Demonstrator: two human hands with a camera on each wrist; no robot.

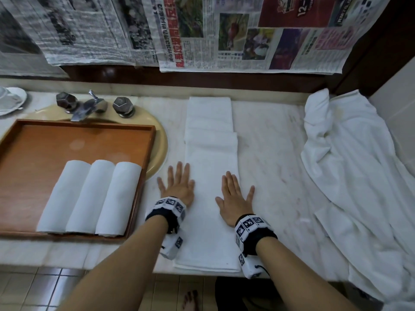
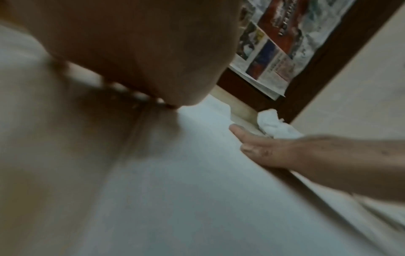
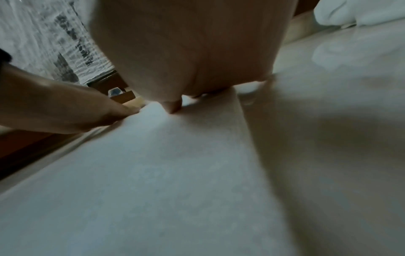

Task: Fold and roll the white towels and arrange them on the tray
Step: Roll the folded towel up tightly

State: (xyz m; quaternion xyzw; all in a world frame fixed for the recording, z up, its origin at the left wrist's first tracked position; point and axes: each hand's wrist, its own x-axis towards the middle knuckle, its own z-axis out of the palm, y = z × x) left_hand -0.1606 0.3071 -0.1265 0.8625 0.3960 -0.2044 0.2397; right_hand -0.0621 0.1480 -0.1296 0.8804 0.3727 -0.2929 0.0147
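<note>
A white towel (image 1: 210, 153), folded into a long narrow strip, lies on the marble counter (image 1: 269, 142) and runs from the back wall to the front edge. My left hand (image 1: 178, 184) lies flat, fingers straight, across the strip's left edge. On the strip's right edge my right hand (image 1: 234, 194) presses flat in the same way. In the left wrist view the right hand (image 2: 285, 152) rests on the towel (image 2: 197, 190). The wooden tray (image 1: 33, 153) to the left carries three rolled white towels (image 1: 89, 198) side by side.
A heap of unfolded white towels (image 1: 350, 176) covers the counter's right end. The tray sits over a beige sink (image 1: 160, 140) with a metal tap (image 1: 89, 106). Newspaper sheets (image 1: 202, 30) hang on the back wall. A white dish (image 1: 11, 99) stands far left.
</note>
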